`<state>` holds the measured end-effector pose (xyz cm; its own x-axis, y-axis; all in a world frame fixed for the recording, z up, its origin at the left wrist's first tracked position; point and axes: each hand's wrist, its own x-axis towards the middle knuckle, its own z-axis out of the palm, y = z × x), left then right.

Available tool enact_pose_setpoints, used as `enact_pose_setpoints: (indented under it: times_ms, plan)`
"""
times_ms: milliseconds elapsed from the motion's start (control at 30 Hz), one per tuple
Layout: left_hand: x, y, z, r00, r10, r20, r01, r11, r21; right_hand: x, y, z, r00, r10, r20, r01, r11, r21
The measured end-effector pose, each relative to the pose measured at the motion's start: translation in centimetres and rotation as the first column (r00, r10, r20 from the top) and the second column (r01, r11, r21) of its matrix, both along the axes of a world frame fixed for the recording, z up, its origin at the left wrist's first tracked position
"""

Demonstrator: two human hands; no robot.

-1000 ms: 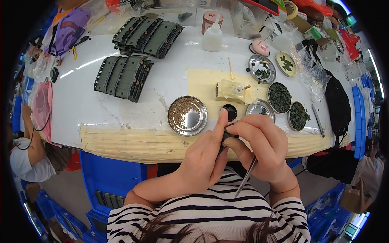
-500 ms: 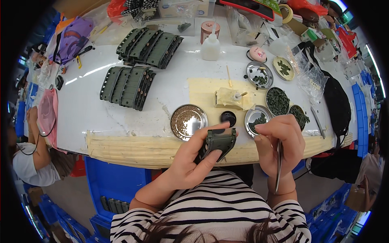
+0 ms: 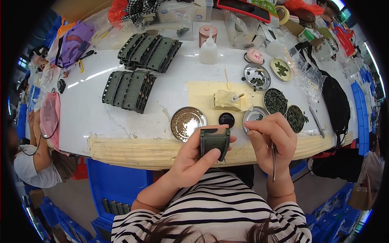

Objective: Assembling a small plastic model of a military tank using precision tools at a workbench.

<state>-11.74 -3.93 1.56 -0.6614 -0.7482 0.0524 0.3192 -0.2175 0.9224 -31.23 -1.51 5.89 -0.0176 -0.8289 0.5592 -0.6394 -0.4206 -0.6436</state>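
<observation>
My left hand (image 3: 187, 164) is closed round a dark green curved plastic part (image 3: 215, 139) with ribbed side edges, its thumb pressed on the front. Opposite it, my right hand (image 3: 279, 139) holds metal tweezers (image 3: 274, 164) tucked in the palm, points down. Its thumb and forefinger are nearly together; whether a tiny piece sits between them I cannot tell. Just beyond the hands are a round tin of small brown pieces (image 3: 188, 123), a small black pot (image 3: 226, 119) and a metal dish (image 3: 250, 117) with a few green pieces, partly hidden by my right hand.
Two stacks of green curved parts (image 3: 150, 52) (image 3: 129, 91) lie at the left. Tins of green pieces (image 3: 275, 101) (image 3: 296, 118) stand at the right. A taped block (image 3: 229, 100), a white squeeze bottle (image 3: 208, 52) and a black pouch (image 3: 335, 103) are also there.
My left hand has turned the green part so that its broad front faces up more squarely. My right hand has shifted slightly left with the tweezers.
</observation>
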Motion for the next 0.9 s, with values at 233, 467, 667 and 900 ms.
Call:
enact_pose_setpoints:
  times_ms: [233, 467, 667, 900]
  plan:
    - [0.1, -0.2, -1.0, 0.986, -0.001, -0.165, 0.032, 0.982, 0.186, 0.4, 0.6, -0.5, 0.994, 0.104, -0.035, -0.103, 0.994, 0.026]
    - [-0.2, 0.0, -0.6, 0.993, 0.061, -0.100, -0.039, 0.977, 0.208, 1.1, 0.7, -1.5, 0.986, 0.165, 0.019, -0.165, 0.986, -0.019]
    - [-0.1, 0.0, -0.5, 0.992, 0.088, -0.090, -0.077, 0.990, 0.119, 1.2, 0.8, -1.9, 0.986, 0.168, -0.020, -0.168, 0.985, -0.025]
    - [-0.1, 0.3, -0.8, 0.990, 0.128, -0.063, -0.124, 0.990, 0.066, 1.4, 1.0, -2.0, 0.986, 0.159, -0.052, -0.159, 0.987, -0.012]
